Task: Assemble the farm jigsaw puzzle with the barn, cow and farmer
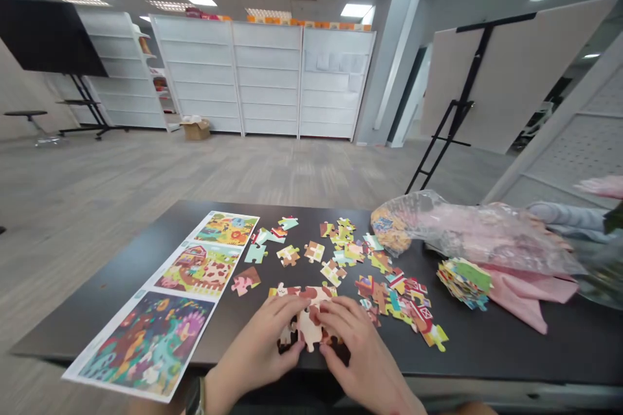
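The left hand (257, 345) and right hand (360, 351) curve half-closed over a joined cream-and-brown cardboard jigsaw section (307, 329), fingers pressing on it, near the edge of the black tabletop (292, 253). Only this section looks assembled. Many loose multicoloured jigsaw pieces (384, 295) lie far and right of it, a stacked pile of pieces (464, 282) sits further right beside a clear plastic bag (467, 233), and a long printed picture sheet (160, 318) lies left.

L hand (256, 343), R hand (363, 353) on jigsaw (306, 327)
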The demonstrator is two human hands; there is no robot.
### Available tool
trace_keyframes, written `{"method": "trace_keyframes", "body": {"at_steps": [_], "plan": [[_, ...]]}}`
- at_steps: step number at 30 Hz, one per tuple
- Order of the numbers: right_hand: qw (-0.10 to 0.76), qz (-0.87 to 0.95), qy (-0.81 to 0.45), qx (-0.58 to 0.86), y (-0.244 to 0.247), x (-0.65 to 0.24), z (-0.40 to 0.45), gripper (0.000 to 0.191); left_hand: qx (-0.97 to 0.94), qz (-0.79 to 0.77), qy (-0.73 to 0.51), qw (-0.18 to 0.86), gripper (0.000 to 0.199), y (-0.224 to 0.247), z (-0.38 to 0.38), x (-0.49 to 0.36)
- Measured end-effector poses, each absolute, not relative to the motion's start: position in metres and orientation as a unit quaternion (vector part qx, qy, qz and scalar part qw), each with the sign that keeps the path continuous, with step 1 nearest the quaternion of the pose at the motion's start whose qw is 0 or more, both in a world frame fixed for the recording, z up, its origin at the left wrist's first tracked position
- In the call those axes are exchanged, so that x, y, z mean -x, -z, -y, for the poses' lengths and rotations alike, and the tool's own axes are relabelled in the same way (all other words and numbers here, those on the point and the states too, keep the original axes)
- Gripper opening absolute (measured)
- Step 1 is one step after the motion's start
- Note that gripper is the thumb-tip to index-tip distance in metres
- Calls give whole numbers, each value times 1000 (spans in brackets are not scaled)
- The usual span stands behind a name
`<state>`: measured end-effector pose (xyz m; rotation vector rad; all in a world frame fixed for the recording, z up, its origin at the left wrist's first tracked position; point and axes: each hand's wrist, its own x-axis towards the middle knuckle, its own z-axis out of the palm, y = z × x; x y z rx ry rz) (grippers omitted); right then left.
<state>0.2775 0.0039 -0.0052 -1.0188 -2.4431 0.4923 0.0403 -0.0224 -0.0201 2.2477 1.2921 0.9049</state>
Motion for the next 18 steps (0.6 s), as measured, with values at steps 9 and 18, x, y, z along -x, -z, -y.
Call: {"method": "trace_keyframes", "body": {"at_steps": [9,18], "plan": [[297,894,-140,305,25,-279,-6,36,-793,-417,-385,222,51,9,31,-37],[324,873,-215,294,11,-268,-6,37,-575,-442,-517,455,24,17,24,-46]]}}
